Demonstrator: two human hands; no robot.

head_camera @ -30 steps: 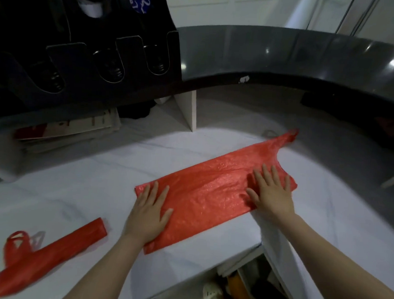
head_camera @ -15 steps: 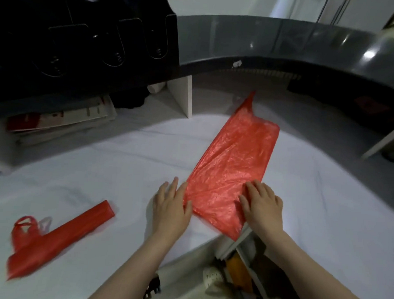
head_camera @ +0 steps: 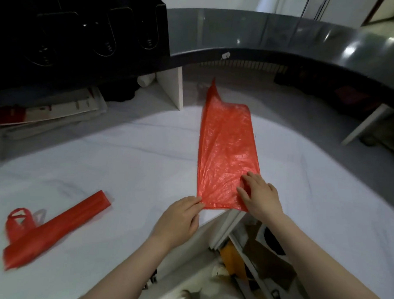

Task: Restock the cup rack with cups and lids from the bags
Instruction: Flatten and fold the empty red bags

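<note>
A flattened red plastic bag (head_camera: 225,150) lies on the white counter (head_camera: 123,168), its long side pointing away from me and its handles at the far end. My left hand (head_camera: 179,221) pinches the bag's near-left corner at the counter's edge. Resting on the near-right corner, my right hand (head_camera: 259,195) has its fingers spread over the plastic. A second red bag (head_camera: 52,229), folded into a narrow strip, lies at the left. The black cup rack (head_camera: 101,39) stands at the back left with dark oval slots. No cups or lids are visible.
A dark curved upper counter (head_camera: 286,40) runs across the back. Stacked papers (head_camera: 46,113) lie under the rack, beside a white divider panel (head_camera: 171,87). Below the counter's near edge an open space holds cluttered items (head_camera: 254,253).
The bag swung from lying crosswise to pointing away from me. Both hands slid to its near end, the left one moving onto the corner.
</note>
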